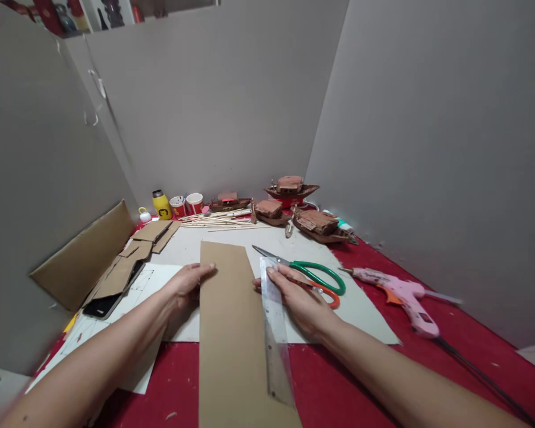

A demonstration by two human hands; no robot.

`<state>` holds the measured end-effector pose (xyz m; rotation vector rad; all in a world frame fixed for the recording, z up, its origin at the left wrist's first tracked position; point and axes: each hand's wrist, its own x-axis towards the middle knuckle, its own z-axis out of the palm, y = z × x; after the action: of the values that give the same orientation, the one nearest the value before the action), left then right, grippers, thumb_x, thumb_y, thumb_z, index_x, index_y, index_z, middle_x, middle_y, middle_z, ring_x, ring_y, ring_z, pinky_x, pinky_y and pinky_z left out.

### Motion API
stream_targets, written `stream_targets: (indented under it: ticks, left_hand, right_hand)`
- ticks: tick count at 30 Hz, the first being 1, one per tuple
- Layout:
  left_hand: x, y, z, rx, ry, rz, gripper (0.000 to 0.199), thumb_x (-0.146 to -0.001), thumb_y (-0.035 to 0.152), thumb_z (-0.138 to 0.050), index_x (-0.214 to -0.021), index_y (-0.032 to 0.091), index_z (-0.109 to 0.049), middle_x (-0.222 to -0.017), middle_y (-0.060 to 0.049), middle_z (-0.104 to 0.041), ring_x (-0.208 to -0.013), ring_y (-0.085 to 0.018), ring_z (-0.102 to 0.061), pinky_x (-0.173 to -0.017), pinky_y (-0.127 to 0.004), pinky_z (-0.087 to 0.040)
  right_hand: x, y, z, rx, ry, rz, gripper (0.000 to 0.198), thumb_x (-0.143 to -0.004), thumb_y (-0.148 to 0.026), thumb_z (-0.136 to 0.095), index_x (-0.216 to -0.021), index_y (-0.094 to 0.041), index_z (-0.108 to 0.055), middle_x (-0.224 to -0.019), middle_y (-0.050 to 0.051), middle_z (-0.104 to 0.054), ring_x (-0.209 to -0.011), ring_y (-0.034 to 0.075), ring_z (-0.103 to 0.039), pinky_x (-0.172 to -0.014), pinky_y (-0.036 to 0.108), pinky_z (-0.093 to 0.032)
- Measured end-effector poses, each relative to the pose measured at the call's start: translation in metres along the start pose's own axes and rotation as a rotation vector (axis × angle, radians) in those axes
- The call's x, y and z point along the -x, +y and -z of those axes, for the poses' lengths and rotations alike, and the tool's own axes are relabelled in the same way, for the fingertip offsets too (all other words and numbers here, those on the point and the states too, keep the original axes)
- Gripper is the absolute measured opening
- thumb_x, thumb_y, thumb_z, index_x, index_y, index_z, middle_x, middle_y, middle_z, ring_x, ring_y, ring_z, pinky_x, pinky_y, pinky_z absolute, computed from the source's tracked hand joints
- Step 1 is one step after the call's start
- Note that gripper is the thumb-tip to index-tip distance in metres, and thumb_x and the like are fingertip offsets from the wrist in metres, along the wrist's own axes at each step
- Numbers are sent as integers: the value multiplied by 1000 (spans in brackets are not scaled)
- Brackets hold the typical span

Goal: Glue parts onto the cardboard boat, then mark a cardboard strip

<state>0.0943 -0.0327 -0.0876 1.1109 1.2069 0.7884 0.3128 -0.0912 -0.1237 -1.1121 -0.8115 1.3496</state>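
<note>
A long strip of brown cardboard (229, 321) stands out in front of me over the table. My left hand (189, 285) grips its left edge, thumb on top and fingers behind. My right hand (301, 300) is closed on a clear plastic ruler (276, 351), with the thumb pressed on its upper end. The ruler lies along the right edge of the cardboard. Beside my right hand are green-handled scissors (318, 274), blades pointing left. An orange-handled tool (332, 297) lies partly hidden under them and the hand.
A pink glue gun (403, 294) lies right, its cord trailing frontward. Wooden model boats (318, 223), thin sticks (218, 220), paper cups (195, 203) and a yellow bottle (161, 205) stand behind. Cardboard pieces (118, 276), a phone (102, 307) and drawn paper (149, 285) lie left.
</note>
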Motion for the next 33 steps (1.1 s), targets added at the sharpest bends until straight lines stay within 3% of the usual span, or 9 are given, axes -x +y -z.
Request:
stream_targets:
  ticks: [3, 6, 11, 17, 20, 23, 27, 30, 33]
  left_hand:
    - [1, 4, -7, 111, -51, 55, 34, -68, 30, -78, -94, 13, -64, -80, -12, -74, -72, -26, -72, -69, -38, -58]
    - [2, 14, -4, 195, -40, 14, 35, -71, 28, -75, -101, 15, -63, -88, -11, -75, -78, -25, -72, -72, -36, -58]
    - [12, 33, 8, 281, -61, -101, 44, -70, 29, -78, -108, 16, -62, -98, -11, -75, -86, -25, -72, -76, -35, -58]
    - [36, 42, 4, 315, -165, -146, 49, -72, 33, -80, -115, 18, -63, -105, -11, -74, -94, -27, -70, -77, -35, -57]
    - [42, 40, -7, 297, -215, -144, 51, -73, 37, -79, -117, 18, -63, -106, -12, -73, -94, -28, -70, -76, -35, -57]
    - [42, 37, -18, 284, -229, -166, 52, -74, 40, -78, -119, 19, -62, -107, -12, -73, -91, -28, -71, -74, -36, -57]
    - [39, 39, -28, 262, -264, -176, 46, -79, 41, -74, -118, 19, -63, -107, -12, -73, -86, -26, -71, -73, -35, -56]
    - [29, 51, -29, 245, -245, -251, 42, -78, 42, -75, -111, 17, -67, -98, -11, -74, -79, -23, -71, -71, -32, -55]
    - [13, 70, -26, 235, -138, -404, 37, -72, 41, -80, -98, 17, -70, -88, -6, -74, -71, -17, -68, -66, -26, -52]
  right_hand:
    - [0, -6, -2, -26, -2, 4, 26, -75, -45, -72, -76, -21, -61, -75, 4, -74, -70, 20, -70, -62, 29, -54]
    - [1, -19, -2, -106, 50, 52, 29, -70, -44, -76, -72, -20, -60, -66, 3, -72, -59, 17, -68, -54, 26, -53]
    - [0, -38, 7, -144, 146, 138, 33, -67, -42, -78, -86, -17, -67, -61, 1, -69, -44, 11, -59, -39, 18, -42]
    - [0, -35, 5, -42, -12, 99, 22, -73, -38, -74, -84, -20, -67, -68, 0, -68, -46, 10, -56, -39, 19, -41]
    - [5, -36, 1, -156, -75, 140, 23, -74, -41, -74, -83, -20, -68, -62, -3, -63, -45, 7, -51, -40, 16, -37]
    - [13, -41, -2, -277, -68, 141, 32, -71, -47, -77, -89, -22, -68, -66, -4, -65, -49, 7, -53, -43, 16, -38]
    - [20, -45, -2, -247, -17, 132, 41, -60, -38, -87, -92, -23, -67, -77, -1, -72, -67, 13, -65, -60, 22, -51]
    - [21, -48, -1, -190, 12, 143, 41, -57, -38, -89, -89, -23, -68, -82, 0, -74, -75, 17, -68, -65, 25, -52]
    - [22, -51, 0, -145, -41, 148, 36, -61, -40, -86, -88, -24, -69, -84, 1, -75, -74, 18, -69, -64, 25, -52]
